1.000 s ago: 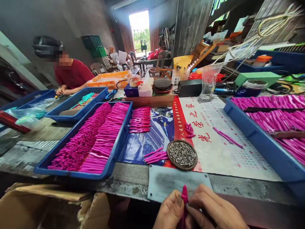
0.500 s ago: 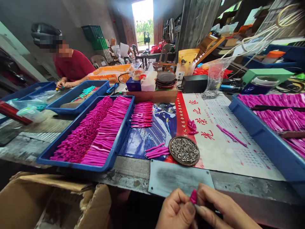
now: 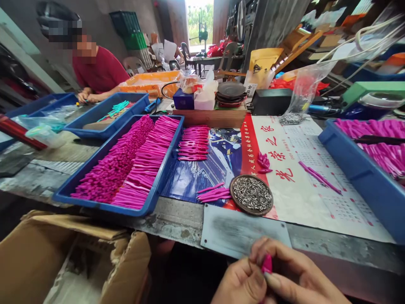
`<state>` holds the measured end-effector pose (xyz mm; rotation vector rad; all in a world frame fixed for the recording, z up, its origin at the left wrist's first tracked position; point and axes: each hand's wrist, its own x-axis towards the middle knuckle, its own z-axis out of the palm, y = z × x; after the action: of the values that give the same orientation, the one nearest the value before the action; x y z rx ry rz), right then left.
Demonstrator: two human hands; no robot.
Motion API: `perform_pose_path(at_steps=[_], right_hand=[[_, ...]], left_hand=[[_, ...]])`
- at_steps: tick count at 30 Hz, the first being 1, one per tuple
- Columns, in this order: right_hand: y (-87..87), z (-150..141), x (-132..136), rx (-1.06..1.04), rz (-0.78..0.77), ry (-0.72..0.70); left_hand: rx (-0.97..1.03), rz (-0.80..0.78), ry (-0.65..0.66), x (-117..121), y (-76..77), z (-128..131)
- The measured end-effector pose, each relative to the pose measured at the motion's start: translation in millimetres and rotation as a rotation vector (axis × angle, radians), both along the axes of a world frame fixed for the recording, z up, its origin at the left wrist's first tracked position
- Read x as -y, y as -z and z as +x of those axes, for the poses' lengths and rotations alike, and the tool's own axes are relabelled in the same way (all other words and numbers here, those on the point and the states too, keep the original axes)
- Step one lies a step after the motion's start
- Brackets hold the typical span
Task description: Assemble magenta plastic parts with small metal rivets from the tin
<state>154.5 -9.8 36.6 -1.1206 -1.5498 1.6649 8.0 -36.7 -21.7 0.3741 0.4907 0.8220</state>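
Low in the view, my left hand (image 3: 242,280) and my right hand (image 3: 294,272) meet around a small magenta plastic piece (image 3: 267,264). Both have their fingertips pinched on it, and much of the piece is hidden behind them. Just beyond lies a flat grey plate (image 3: 243,231) at the table edge. A round dish (image 3: 271,204) full of small shiny metal pins (image 3: 252,193) stands behind that plate. Several slim magenta plastic sticks (image 3: 214,194) lie left of the dish, and a few short magenta pieces (image 3: 263,161) lie behind it.
A blue tray (image 3: 148,207) of stacked magenta sticks stands left; another blue tray (image 3: 354,177) is at the right. A row of magenta sticks (image 3: 193,143) lies between. An open cardboard box (image 3: 133,261) sits below the table. Another person (image 3: 101,69) works at the far left.
The whole view has shifted, so the table things appear farther right and slightly higher. My right fingers have moved over the top of the magenta piece, towards my left hand.
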Motion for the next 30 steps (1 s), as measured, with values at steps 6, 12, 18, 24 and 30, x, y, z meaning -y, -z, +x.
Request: perform_pose_path(at_steps=[6, 12, 18, 24, 30], right_hand=[[2.0, 20, -68, 0.597, 0.537, 0.136], [17.3, 14, -122, 1.11, 0.758, -0.037], [14.5, 9, -123, 1.058, 0.797, -0.027], [6.1, 16, -116, 0.869, 0.766, 0.098], [-16.4, 4, -62, 0.469, 0.514, 0.003]], left_hand=[[0.14, -0.128, -0.015, -3, -6.3, -2], [0.287, -0.265, 0.093, -13, -11.9, -20], [0.235, -0.382, 0.094, -19, -23.4, -29], [0.246, -0.398, 0.083, -19, -24.2, -28], [0.16, -0.329, 0.017, -16, -21.7, -26]])
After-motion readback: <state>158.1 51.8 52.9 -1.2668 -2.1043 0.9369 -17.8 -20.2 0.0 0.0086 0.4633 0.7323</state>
